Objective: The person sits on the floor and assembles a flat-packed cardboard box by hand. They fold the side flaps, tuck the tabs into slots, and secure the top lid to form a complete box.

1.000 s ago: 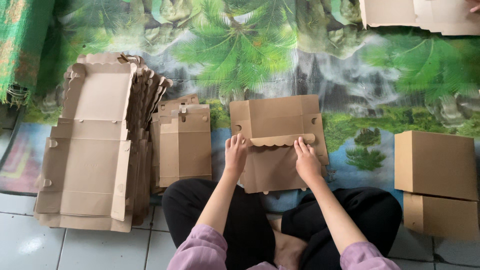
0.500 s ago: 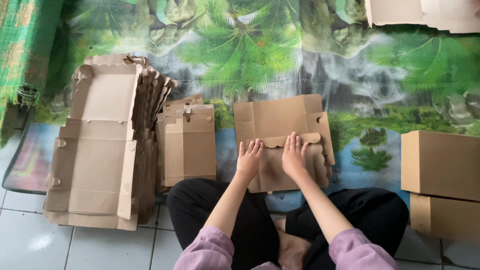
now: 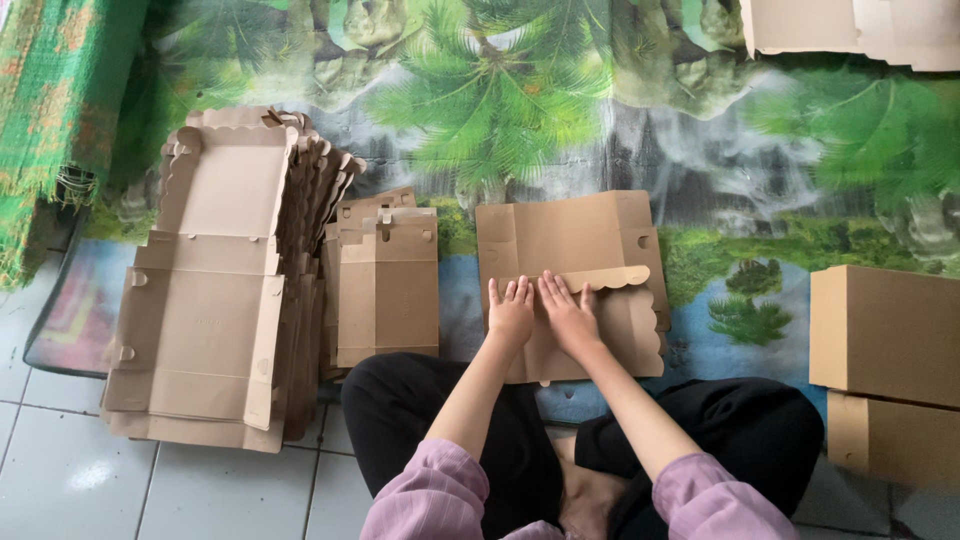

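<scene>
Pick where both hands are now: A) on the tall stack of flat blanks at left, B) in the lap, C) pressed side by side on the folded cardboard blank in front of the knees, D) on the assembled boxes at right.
C: the left hand and right hand lie flat, side by side, on the folded cardboard blank, below its scalloped flap.

Palm-print mat (image 3: 700, 150) over tiled floor (image 3: 60, 470); on mat: flat cardboard stack (image 3: 215, 290), folded pile (image 3: 385, 285), blank (image 3: 575, 235), boxes (image 3: 885, 335).

On my feed I see a tall stack of flat cardboard blanks (image 3: 215, 290) at the left, with a smaller folded pile (image 3: 385, 285) just beside it. Two assembled boxes (image 3: 885, 370) sit at the right (one above the other), all on a palm-printed mat (image 3: 500, 100) over grey floor tiles (image 3: 60, 470).
</scene>
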